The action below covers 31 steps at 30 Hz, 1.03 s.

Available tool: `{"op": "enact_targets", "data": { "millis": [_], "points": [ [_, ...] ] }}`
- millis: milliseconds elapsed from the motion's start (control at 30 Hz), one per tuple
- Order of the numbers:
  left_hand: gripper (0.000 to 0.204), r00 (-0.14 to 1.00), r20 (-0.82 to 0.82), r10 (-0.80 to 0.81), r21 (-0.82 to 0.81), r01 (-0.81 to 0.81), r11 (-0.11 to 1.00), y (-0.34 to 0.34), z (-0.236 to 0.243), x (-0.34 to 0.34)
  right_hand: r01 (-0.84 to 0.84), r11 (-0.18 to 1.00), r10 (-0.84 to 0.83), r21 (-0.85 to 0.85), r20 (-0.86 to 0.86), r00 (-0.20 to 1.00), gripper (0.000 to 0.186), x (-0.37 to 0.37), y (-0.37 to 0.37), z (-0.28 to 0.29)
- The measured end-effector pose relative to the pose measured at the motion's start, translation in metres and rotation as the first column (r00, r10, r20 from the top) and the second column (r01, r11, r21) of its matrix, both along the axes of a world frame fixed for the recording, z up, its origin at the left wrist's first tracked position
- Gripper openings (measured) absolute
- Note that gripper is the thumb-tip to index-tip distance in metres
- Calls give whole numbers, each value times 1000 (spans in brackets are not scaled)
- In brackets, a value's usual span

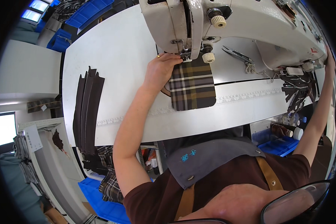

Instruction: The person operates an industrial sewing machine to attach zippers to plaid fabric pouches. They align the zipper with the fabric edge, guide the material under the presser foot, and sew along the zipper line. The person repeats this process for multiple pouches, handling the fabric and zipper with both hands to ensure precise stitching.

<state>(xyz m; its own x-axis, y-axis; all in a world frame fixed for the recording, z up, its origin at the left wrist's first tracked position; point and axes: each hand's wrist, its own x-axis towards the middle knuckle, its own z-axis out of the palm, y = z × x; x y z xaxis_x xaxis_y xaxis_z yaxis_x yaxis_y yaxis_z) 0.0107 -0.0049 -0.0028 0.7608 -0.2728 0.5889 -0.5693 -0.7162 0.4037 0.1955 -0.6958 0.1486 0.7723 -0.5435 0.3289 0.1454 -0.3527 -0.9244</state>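
My left hand [161, 71] is at the needle area of a white sewing machine [246, 22], its fingers closed together on the far left corner of a plaid fabric piece [192, 87]. The piece is brown, black and white with rounded near corners, and lies flat with its far edge at the presser foot [187, 59]. Part of a curved brown edge shows beside it, under my left wrist. My right arm stretches to the machine's far right end, where my right hand [329, 58] reaches its side; its fingers are hidden at the picture's rim.
Dark brown fabric strips [87, 112] lie at the table's left. Thread snips [238, 55] rest behind the fabric, under the machine arm. A printed ruler scale [246, 96] runs along the table. Dark scraps [296, 89] hang at the right, above a blue bin [278, 145] with bottles.
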Motion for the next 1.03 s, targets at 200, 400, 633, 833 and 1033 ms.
{"op": "enact_targets", "data": {
  "millis": [200,400,633,833,1033],
  "points": [
    [18,1000,-24,-17,-18,16,1000,1,1,2,166,985,-157,-56,138,978,49,-48,42,-90],
    [16,997,-75,-19,-40,16,999,1,2,1,289,950,-266,-115,182,947,40,-85,78,-62],
    [15,994,-104,-32,-49,27,998,3,4,-6,-49,899,347,-436,638,687,37,-154,233,-56],
    [21,729,-668,-149,-428,-214,878,36,42,19,-389,173,665,-905,-184,724,35,-178,342,-108],
    [80,568,-478,670,379,-555,741,53,-8,128,-385,280,500,-880,-208,840,37,-148,355,-144]
  ]
}}
